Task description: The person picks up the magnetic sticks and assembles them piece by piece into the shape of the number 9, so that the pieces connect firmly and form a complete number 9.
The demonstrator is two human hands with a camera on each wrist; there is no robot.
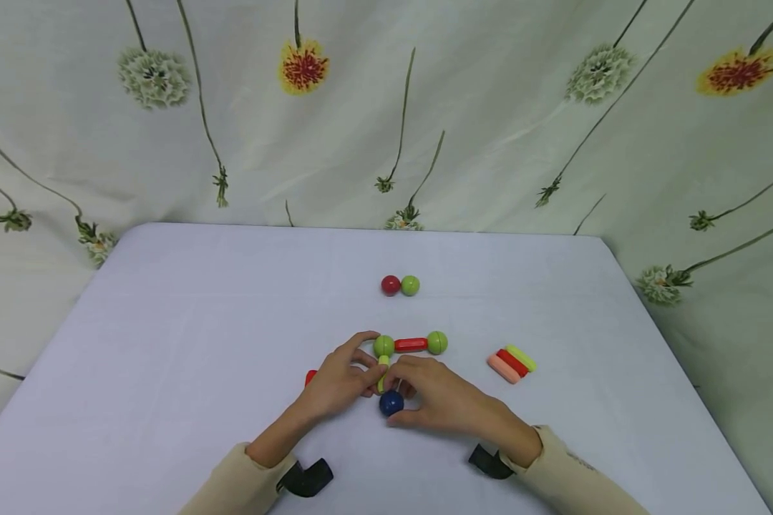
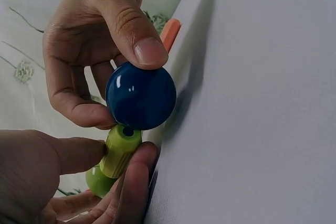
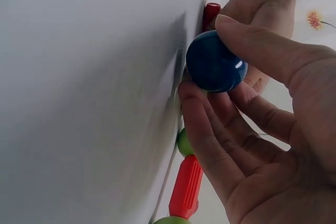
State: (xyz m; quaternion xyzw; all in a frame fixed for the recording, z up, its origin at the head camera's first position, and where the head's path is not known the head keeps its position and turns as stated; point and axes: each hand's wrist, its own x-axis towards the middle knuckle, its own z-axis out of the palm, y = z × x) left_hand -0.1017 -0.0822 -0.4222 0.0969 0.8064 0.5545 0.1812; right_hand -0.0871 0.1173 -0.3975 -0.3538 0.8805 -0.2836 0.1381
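My left hand (image 1: 336, 378) pinches a yellow-green rod (image 2: 122, 153) between thumb and fingers. Its near end, with a hole in it, meets or almost meets a dark blue ball (image 1: 391, 403), which the thumb and fingers of my right hand (image 1: 449, 402) hold. At the rod's far end sits a green ball (image 1: 383, 346), near the left index fingertip. From that ball a red ridged rod (image 1: 411, 345) runs right to a second green ball (image 1: 437, 342). The left fingers partly cover the yellow-green rod.
Farther back on the white table (image 1: 232, 300) a red ball (image 1: 390, 285) and a green ball (image 1: 410, 285) lie side by side. To the right are a pink rod (image 1: 503, 370), a red rod (image 1: 512, 363) and a yellow-green rod (image 1: 522, 357). Behind the left hand peeks a red piece (image 1: 310, 376).
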